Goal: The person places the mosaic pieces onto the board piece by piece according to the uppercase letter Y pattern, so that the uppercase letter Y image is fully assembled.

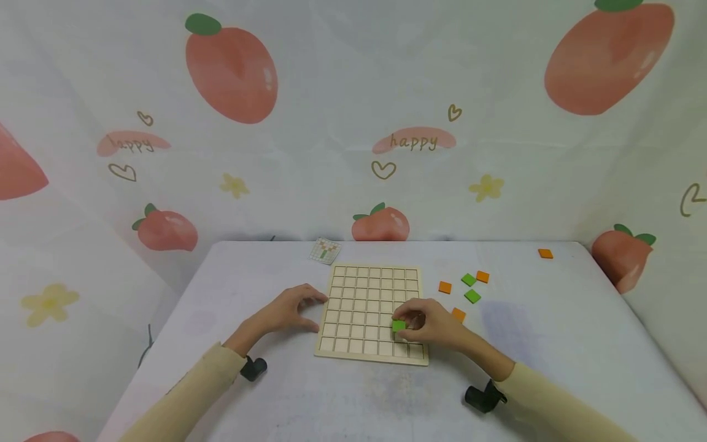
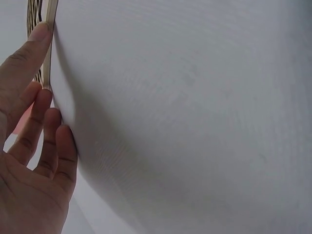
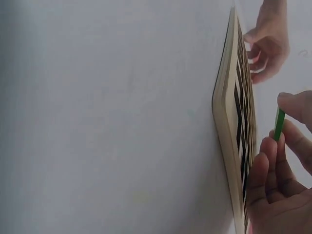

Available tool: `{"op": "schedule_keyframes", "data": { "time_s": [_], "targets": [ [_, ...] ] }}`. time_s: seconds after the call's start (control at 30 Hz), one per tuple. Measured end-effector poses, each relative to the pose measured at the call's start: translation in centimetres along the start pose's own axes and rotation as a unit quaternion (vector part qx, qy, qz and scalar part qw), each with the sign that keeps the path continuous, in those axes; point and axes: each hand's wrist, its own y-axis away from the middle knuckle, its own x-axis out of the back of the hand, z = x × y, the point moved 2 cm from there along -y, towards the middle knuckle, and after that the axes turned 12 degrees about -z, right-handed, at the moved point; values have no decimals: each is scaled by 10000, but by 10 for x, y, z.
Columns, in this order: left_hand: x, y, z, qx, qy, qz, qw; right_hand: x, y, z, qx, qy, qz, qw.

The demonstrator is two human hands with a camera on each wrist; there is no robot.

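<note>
A pale wooden board (image 1: pixel 359 304) with a grid of square recesses lies on the table. My right hand (image 1: pixel 433 322) pinches a green square tile (image 1: pixel 399 326) between thumb and fingers over the lower right of the grid. In the right wrist view, that tile (image 3: pixel 279 125) stands on edge, raised above the board. At the left edge of the board, my left hand (image 1: pixel 289 310) rests its spread thumb and fingertips against the frame. The left wrist view shows the thumb (image 2: pixel 39 34) on the board's rim.
Two loose green tiles (image 1: pixel 472 296) and several orange tiles (image 1: pixel 445 287) lie right of the board, with one orange tile (image 1: pixel 545 253) at the far right. A small pattern card (image 1: pixel 325 251) lies behind the board's left corner. A fruit-printed cloth (image 1: pixel 331 92) hangs behind the table.
</note>
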Motion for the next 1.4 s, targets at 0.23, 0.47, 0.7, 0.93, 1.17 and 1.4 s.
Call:
{"op": "schedule_keyframes", "data": {
  "time_s": [0.23, 0.47, 0.7, 0.93, 1.17, 1.4],
  "targets": [
    [0, 1, -1, 20, 9, -13, 10000, -12, -17, -1, -15, -107, -24, 9999],
    [0, 1, -2, -45, 11, -20, 10000, -22, -27, -4, -172, -123, -54, 9998],
    [0, 2, 0, -4, 39, -19, 10000, -31, -35, -8, -169, -77, -60, 9998],
    [1, 1, 1, -72, -19, -22, 10000, -37, -40, -12, -381, 153, -40, 9991],
    [1, 2, 0, 0, -33, -29, 10000, -40, -42, -15, -601, 266, -32, 9978],
    [-1, 1, -1, -9, -25, -17, 10000, -40, -42, -17, -704, 389, -20, 9968]
  ]
}}
